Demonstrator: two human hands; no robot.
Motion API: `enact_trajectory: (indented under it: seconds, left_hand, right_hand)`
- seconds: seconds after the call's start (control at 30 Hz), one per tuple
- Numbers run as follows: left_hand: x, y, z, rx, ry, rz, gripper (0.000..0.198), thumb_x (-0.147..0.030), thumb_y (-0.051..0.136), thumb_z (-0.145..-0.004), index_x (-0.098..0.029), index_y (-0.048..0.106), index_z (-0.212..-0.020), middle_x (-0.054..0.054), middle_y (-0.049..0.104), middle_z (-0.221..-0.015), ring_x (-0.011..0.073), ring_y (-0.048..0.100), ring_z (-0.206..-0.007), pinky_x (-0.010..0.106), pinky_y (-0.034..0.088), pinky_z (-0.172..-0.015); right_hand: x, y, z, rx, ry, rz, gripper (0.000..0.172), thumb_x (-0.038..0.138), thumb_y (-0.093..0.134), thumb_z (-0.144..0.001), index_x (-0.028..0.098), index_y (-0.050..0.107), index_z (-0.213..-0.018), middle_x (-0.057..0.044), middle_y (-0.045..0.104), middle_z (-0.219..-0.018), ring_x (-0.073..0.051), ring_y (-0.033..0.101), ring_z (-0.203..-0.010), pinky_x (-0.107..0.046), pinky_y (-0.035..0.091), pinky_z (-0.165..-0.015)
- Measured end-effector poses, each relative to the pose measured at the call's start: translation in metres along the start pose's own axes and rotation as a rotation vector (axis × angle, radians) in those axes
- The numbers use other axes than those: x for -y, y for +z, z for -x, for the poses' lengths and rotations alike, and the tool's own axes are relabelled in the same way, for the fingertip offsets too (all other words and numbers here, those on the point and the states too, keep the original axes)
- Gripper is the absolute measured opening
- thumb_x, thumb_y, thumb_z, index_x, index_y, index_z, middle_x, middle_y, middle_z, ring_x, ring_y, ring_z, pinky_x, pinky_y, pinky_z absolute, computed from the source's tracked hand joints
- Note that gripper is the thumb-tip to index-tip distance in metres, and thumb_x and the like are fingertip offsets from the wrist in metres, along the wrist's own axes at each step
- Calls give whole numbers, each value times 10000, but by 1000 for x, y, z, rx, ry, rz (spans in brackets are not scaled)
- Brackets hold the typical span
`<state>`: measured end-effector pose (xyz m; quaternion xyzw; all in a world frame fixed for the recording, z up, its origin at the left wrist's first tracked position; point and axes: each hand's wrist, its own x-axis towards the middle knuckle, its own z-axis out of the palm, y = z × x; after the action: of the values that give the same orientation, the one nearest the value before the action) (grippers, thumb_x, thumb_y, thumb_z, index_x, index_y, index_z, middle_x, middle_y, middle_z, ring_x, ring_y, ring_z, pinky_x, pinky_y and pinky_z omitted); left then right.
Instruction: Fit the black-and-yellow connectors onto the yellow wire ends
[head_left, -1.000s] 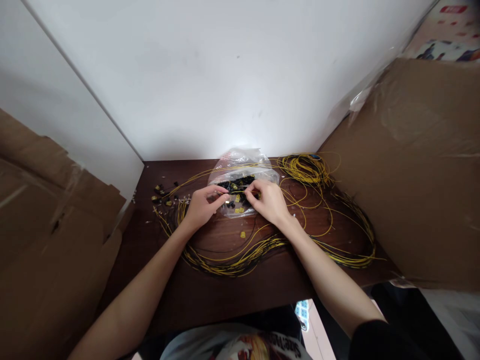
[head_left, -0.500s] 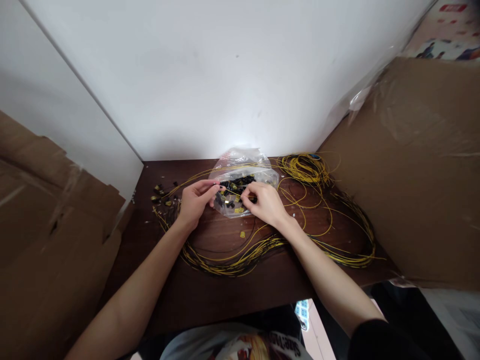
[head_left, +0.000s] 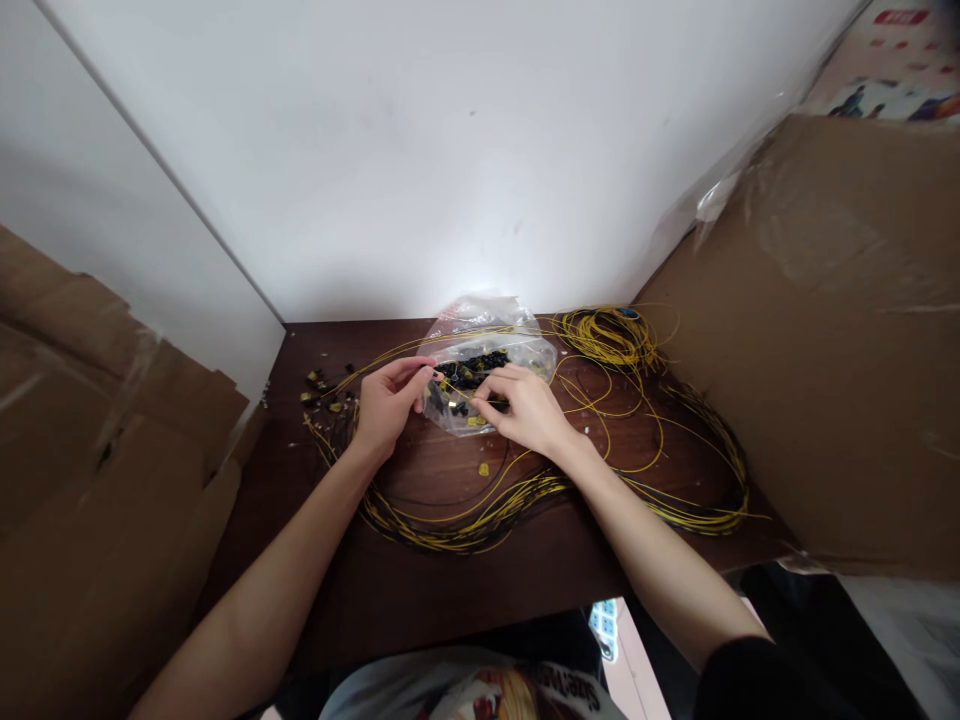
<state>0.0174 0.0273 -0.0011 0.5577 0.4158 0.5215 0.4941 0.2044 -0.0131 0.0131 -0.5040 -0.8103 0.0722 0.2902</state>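
Closer now comes my right hand (head_left: 529,405), sliding left toward my left hand (head_left: 386,405), and the gap between the two is narrower than half a second ago! Across that gap runs a thin yellow wire (head_left: 456,389), slanting down from left to right over the front of a clear plastic bag (head_left: 487,310). On the left, finger and thumb are pinched together at the wire's upper end; whether they grip a small piece too, I can't make out. On the right, the fingers are nearly closed, thumb and forefinger meeting on the wire's lower end. Behind them, black and yellow pieces (head_left: 491,362) crowd the bag, while one lone yellow piece (head_left: 484,469) sits on the brown desk (head_left: 420,610) just in front of it. Nearer me, a black-and-yellow wire bundle (head_left: 465,540) curves round and passes beneath my right forearm. Far right, there's a yellow wire coil (head_left: 607,340); off left, small dark pieces (head_left: 313,380) lie scattered, well apart from the bag.
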Motion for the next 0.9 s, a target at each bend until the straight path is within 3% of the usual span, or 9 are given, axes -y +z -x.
enact_trajectory:
  seconds: [0.2, 0.33, 0.73, 0.9]
  left_hand:
    - [4, 0, 3, 77, 204, -339, 234, -282, 601, -784, -167, 686, -969, 17, 597, -747, 64, 437, -501, 193, 354, -477]
    - [3, 6, 8, 158, 303, -396, 215, -244, 597, -786, -174, 679, -972, 28, 600, -824, 80, 468, -577, 203, 393, -542]
    - [4, 7, 9, 168, 204, -332, 208, -319, 670, -722, -158, 664, -853, 5, 592, -661, 93, 466, -543, 213, 370, -528]
    - [1, 8, 10, 155, 196, -347, 203, -329, 678, -702, -174, 695, -833, -1, 583, -617, 100, 435, -518, 223, 343, -521]
  right_hand:
    - [0, -2, -1, -144, 32, -86, 154, 267, 518, -860, 174, 631, -813, -39, 651, -825, -169, 555, -808, -311, 399, -790]
    - [2, 3, -1, -134, 57, -208, 140, 263, 540, -848, 173, 637, -805, -27, 645, -769, -152, 561, -743, -287, 421, -732]
    - [5, 13, -3, -45, 220, -599, 169, 294, 573, -806, 143, 647, -796, -20, 648, -706, -117, 569, -646, -247, 454, -649]
    - [6, 13, -2, -49, 242, -637, 170, 301, 585, -794, 143, 649, -787, -17, 643, -691, -114, 560, -634, -246, 457, -639]
